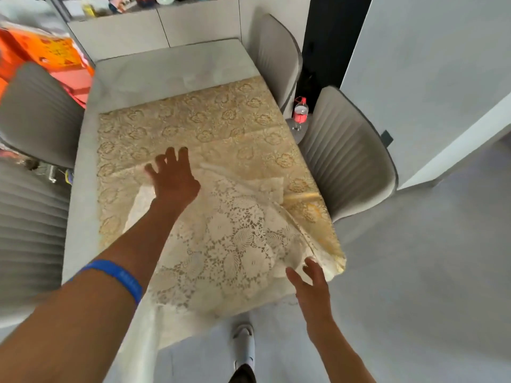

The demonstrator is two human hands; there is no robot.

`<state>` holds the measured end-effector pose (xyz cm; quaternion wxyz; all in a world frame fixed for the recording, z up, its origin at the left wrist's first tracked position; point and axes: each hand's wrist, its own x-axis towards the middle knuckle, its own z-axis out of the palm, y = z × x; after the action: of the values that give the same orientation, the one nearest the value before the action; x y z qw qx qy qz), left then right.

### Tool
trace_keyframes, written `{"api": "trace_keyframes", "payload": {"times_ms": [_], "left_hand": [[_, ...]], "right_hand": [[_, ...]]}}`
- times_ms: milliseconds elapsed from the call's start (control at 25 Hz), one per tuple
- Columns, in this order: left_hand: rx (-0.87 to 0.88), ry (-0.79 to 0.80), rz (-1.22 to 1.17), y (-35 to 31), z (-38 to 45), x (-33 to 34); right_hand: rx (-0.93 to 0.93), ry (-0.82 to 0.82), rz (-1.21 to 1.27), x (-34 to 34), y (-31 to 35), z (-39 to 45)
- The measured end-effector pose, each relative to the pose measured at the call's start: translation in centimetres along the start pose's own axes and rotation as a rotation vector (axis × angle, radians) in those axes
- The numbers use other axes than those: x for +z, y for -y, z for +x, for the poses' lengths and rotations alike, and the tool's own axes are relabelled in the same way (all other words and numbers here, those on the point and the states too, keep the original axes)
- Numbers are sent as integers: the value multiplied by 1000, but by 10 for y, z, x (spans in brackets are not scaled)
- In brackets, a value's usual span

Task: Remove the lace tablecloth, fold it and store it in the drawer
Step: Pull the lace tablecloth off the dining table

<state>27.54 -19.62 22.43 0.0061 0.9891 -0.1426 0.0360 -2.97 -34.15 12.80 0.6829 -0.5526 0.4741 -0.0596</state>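
Spread fingers of the left hand (172, 175) are laid flat on the lace tablecloth (235, 244), at the far end of a white fold of it, with nothing pinched between them; the right hand (311, 283) is held with its fingers straight at the near right corner of the cloth, its fingertips (309, 262) touching or just short of the turned-up edge there, and whether that edge is gripped cannot be told; a blue wristband (119, 277) is worn on the left forearm. The lace tablecloth is spread over the near part of the grey table (166, 70), its gold flower pattern lying flat toward the far side, while a paler openwork part is bunched and folded over near the table's near edge and hangs off that edge toward the floor; the far part of the table is left bare. Grey ribbed chairs are set on both sides; one chair (348, 153) stands just beside the table's right edge, another (38, 114) on the left. A plastic bottle (300, 113) with a red cap and label stands on a small surface between the two right-hand chairs. A white shoe (243, 344) is seen on the floor at the near edge.
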Motion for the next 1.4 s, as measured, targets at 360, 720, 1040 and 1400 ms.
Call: {"api": "trace_keyframes", "payload": {"times_ms": [360, 720, 1040, 1400], "left_hand": [[284, 466, -491, -30, -82, 114], [-370, 625, -397, 104, -93, 139], [-133, 669, -491, 32, -250, 109], [-64, 141, -517, -66, -376, 29]], "right_hand": [[-161, -388, -647, 22, -9, 43], [-500, 226, -1246, 54, -2, 35], [-673, 198, -1364, -21, -35, -20], [-929, 387, -1086, -194, -29, -176]]}}
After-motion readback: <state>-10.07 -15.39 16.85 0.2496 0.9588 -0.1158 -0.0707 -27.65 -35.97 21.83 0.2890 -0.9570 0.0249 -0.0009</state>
